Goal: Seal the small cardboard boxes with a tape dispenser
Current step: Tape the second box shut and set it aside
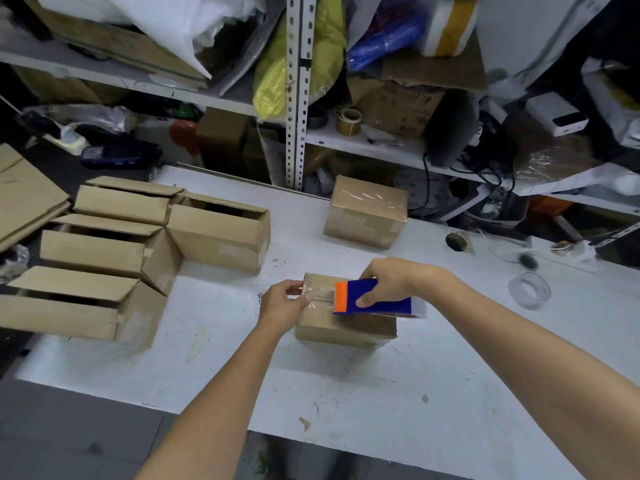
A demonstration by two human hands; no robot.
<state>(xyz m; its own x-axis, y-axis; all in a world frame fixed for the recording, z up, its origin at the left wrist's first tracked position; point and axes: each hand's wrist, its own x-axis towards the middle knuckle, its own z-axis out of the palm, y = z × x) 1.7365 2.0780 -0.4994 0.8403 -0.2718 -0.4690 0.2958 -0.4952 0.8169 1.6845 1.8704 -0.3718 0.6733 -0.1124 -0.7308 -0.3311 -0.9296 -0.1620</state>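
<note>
A small cardboard box (332, 325) lies flaps-closed in the middle of the white table (450, 393). My right hand (391, 278) grips a blue and orange tape dispenser (374, 299) resting on the box top. Clear tape runs from the dispenser's orange end to the box's left edge. There my left hand (282, 301) pinches the tape end against the box with thumb and fingers. Further back stands a sealed box (367, 211) with shiny tape over it.
Several open boxes (104, 251) crowd the table's left side, with flat cardboard (20, 192) beyond them. Clear tape rolls (529, 289) lie at the right. Cluttered metal shelves (298, 98) with bags and cartons stand behind the table.
</note>
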